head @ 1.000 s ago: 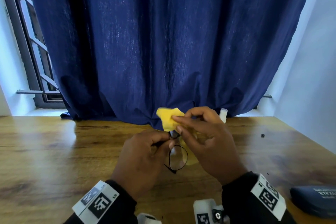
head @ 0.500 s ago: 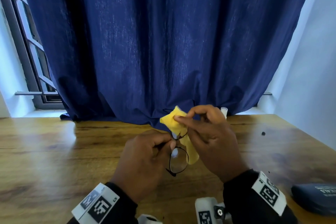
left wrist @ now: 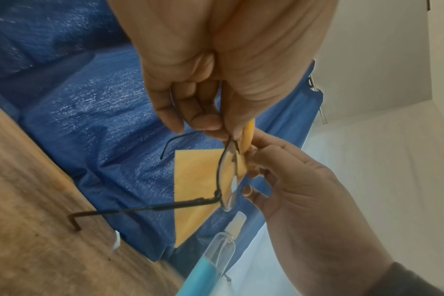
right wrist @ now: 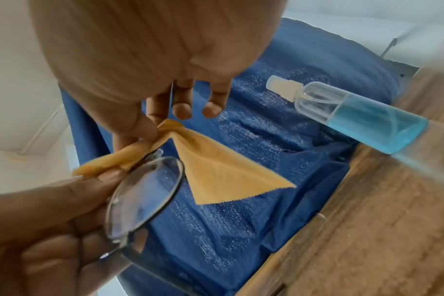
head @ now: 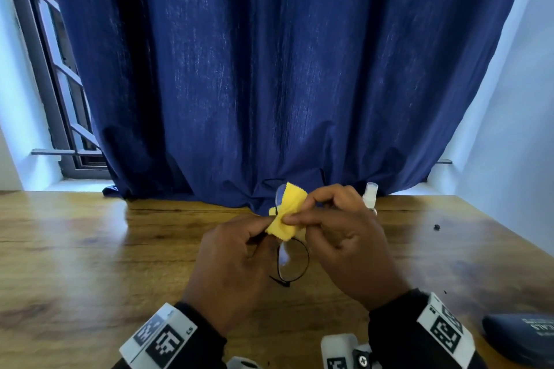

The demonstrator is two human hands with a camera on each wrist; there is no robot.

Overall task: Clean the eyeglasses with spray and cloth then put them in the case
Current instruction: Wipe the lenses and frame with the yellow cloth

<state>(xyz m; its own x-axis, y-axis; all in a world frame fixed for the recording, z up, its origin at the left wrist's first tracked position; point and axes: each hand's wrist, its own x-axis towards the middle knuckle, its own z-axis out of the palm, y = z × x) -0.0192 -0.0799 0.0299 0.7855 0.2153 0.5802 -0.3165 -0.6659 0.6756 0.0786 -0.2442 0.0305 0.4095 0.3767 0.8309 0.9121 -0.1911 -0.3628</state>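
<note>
Eyeglasses [head: 292, 260] held above a wooden table [head: 75, 249], pinched near the bridge by the thumb and fingers of the left hand [head: 236, 272], temples open and pointing away from the palm. Yellow cloth [head: 286, 216] pinched between thumb and fingertips of the right hand [head: 344, 246], folded over the rim of the far lens, loose corner hanging beyond the fingers. Near lens left bare just below the cloth. Spray bottle [right wrist: 347, 112], part full of blue liquid, stood upright just past the right knuckles, against the blue curtain [head: 284, 69]. Dark case [head: 521, 338] lay well apart, outside the right wrist, whether zipped or open not visible. Wiping step judged under way, casing not yet begun. Best done with light pressure from both sides of the lens, cloth kept between skin and glass, small circles worked from centre to rim. Grip better kept on the frame than on the bare lens, to avoid fresh smudges and a bent bridge. Second lens likely due the same treatment before folding the temples.
</note>
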